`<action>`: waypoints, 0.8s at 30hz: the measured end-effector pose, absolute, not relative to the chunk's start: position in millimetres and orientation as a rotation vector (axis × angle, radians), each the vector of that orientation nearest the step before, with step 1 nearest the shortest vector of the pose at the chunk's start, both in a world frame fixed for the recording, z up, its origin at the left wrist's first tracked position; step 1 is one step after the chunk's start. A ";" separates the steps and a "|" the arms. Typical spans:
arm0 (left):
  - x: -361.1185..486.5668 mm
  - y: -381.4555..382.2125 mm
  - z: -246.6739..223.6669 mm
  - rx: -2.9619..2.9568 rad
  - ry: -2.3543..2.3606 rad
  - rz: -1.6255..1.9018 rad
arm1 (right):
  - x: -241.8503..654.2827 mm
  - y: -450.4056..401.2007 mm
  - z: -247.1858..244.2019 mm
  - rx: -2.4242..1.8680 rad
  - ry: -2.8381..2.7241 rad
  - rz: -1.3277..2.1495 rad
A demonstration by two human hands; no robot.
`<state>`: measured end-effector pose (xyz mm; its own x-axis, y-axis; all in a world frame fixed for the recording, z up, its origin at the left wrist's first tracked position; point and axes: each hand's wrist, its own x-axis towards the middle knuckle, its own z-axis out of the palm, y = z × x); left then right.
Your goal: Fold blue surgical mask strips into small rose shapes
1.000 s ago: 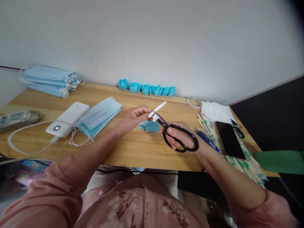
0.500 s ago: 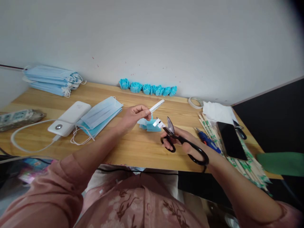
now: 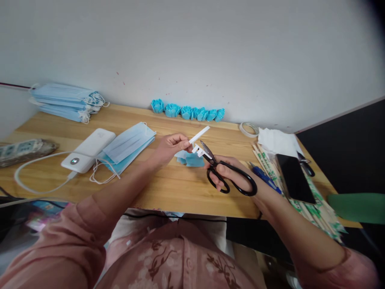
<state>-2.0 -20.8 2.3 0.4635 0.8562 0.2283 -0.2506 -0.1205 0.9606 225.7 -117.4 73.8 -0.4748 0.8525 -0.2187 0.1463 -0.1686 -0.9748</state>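
My left hand (image 3: 176,145) pinches a narrow white strip (image 3: 199,135) between thumb and fingers, its far end pointing up and to the right. In my right hand (image 3: 228,170) is a pair of black-handled scissors (image 3: 240,175), thumb and fingers through the loops. The scissor blades sit close to the left fingertips, around small white cut pieces (image 3: 198,150); whether they touch the strip I cannot tell. Light blue pieces (image 3: 194,159) of material lie on the table just below, partly hidden by the hands.
Blue folded flowers (image 3: 187,112) line the wall. Left are face masks (image 3: 129,140), a mask stack (image 3: 66,102), a white power bank (image 3: 88,150) and a power strip (image 3: 25,150). Right are a tape roll (image 3: 249,135), a blue glue gun (image 3: 266,179), wrapped chopsticks (image 3: 313,214) and a phone (image 3: 294,178).
The scissors have moved slightly up and left, nearer the left fingertips, and their handles are closer together. My left hand keeps its hold on the strip, nearly still.
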 end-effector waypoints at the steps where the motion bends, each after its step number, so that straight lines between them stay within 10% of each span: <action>1: -1.9 -21.2 2.6 1.368 0.575 1.038 | 225.9 -117.1 73.9 -1.152 -1.559 1.695; 24: -1.1 -19.1 -1.8 1.339 0.591 1.062 | 223.0 -117.5 74.9 -1.130 -1.622 1.690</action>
